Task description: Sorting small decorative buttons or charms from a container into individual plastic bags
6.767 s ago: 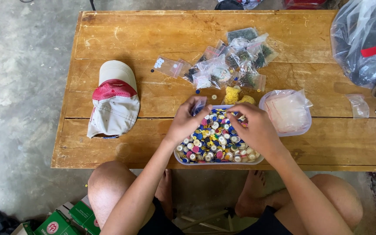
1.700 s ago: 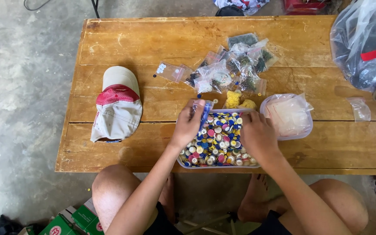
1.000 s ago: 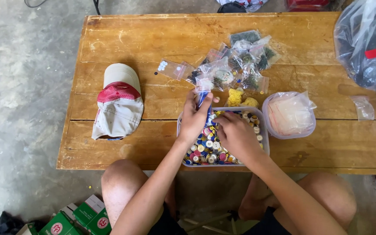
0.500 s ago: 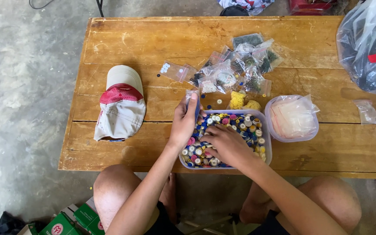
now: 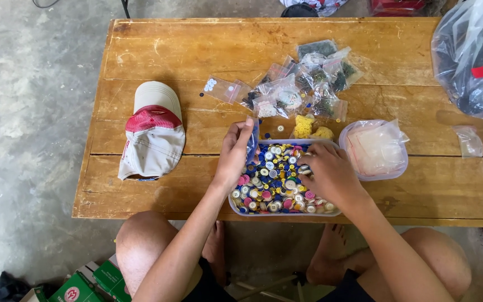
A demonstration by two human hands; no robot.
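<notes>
A clear plastic tub (image 5: 236,206) full of buttons (image 5: 275,187) in many colours sits at the near edge of the wooden table (image 5: 185,56), right in front of the person. The right hand (image 5: 331,173) is down in the tub with its fingers curled into the buttons, as if picking some out. I cannot tell if it has one pinched yet. The left hand (image 5: 234,154) is at the tub's left side and pinches a small clear bag (image 5: 252,140) with blue in it, holding it up over the tub.

To do this well, I think the bag's mouth should stay open and close over the tub, so a dropped button falls back in. Picking one colour at a time would help too.

Just past the tub lie two yellow lumps (image 5: 310,128) and a pile of little filled bags (image 5: 303,84). A round tub of empty bags (image 5: 373,148) sits to the right. A red and white cap (image 5: 153,134) lies to the left. A big plastic sack (image 5: 470,56) sits at the far right corner.
</notes>
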